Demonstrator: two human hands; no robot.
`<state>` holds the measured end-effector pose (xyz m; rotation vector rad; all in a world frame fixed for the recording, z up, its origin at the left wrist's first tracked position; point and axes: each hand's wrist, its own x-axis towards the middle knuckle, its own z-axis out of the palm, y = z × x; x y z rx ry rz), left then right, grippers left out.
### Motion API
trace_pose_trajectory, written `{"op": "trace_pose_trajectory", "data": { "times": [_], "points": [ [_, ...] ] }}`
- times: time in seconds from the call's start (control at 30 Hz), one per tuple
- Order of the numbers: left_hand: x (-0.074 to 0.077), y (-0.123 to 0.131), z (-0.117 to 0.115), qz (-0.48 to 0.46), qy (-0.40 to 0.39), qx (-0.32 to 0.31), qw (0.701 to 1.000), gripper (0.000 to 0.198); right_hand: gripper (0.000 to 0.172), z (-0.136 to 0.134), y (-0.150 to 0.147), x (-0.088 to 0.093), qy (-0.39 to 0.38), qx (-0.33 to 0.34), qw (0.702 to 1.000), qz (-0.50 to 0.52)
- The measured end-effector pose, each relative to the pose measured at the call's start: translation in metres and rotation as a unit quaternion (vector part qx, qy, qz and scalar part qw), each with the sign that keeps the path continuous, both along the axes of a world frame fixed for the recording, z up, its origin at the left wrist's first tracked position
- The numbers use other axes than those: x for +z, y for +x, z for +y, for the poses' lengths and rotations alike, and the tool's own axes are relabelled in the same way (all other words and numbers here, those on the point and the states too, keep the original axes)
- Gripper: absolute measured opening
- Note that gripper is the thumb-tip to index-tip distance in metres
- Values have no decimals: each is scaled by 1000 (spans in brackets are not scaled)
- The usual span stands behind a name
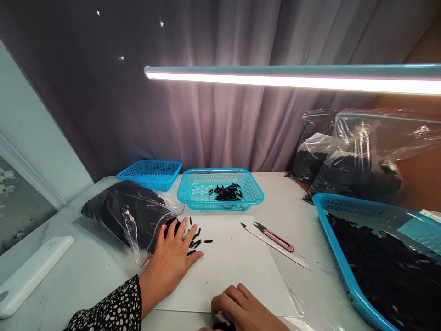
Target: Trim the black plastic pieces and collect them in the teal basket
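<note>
My left hand lies flat with fingers spread on the left edge of a white sheet, its fingertips on a small scatter of black pieces at the mouth of a clear zip bag of black pieces. My right hand rests at the sheet's near edge with its fingers curled under; a few black bits show beneath it, and what it holds is hidden.
A turquoise basket with several black pieces stands behind the sheet, an empty blue one to its left. Pink-handled snips lie right of the sheet. A large blue tray of black pieces and bags sit right. A white device lies left.
</note>
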<state>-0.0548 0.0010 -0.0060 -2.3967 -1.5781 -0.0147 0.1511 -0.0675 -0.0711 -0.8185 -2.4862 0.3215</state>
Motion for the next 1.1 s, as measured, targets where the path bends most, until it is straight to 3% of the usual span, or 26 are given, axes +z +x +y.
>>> {"op": "trace_pose_trajectory", "data": {
  "times": [0.07,0.13,0.27,0.37,0.47,0.63,0.7,0.77,0.87,0.93,1.03,1.07,1.1],
  "points": [
    [1,4,3,-7,2,-7,1000,47,29,-2,-7,-5,0,-52,998,-17],
    [2,9,7,-12,16,-14,1000,41,29,-3,-10,-5,48,-59,997,-33],
    [2,19,11,-20,36,-28,999,39,22,-1,-3,11,152,33,985,-73],
    [3,22,9,-22,36,-39,998,36,19,-3,4,24,110,52,989,-88],
    [4,20,6,-26,37,-48,998,32,16,-11,5,22,88,23,990,-104],
    [4,16,3,-45,43,-52,997,28,18,-19,4,9,113,-72,988,-72],
    [4,15,3,-53,44,-57,996,28,25,-16,16,20,110,-112,987,-18],
    [3,14,4,-61,43,-64,995,28,28,-11,38,44,79,-171,982,26],
    [1,13,5,-78,39,-73,993,28,35,-1,90,87,65,-323,942,57],
    [-1,12,6,-92,37,-80,992,29,45,4,130,107,62,-448,890,58],
    [-5,11,9,-112,31,-99,988,31,48,12,187,115,51,-585,810,8],
    [-6,11,10,-117,27,-107,987,29,47,14,203,113,27,-613,789,-21],
    [-7,11,11,-121,22,-117,986,27,45,15,215,110,-1,-614,788,-52]
  ]
}}
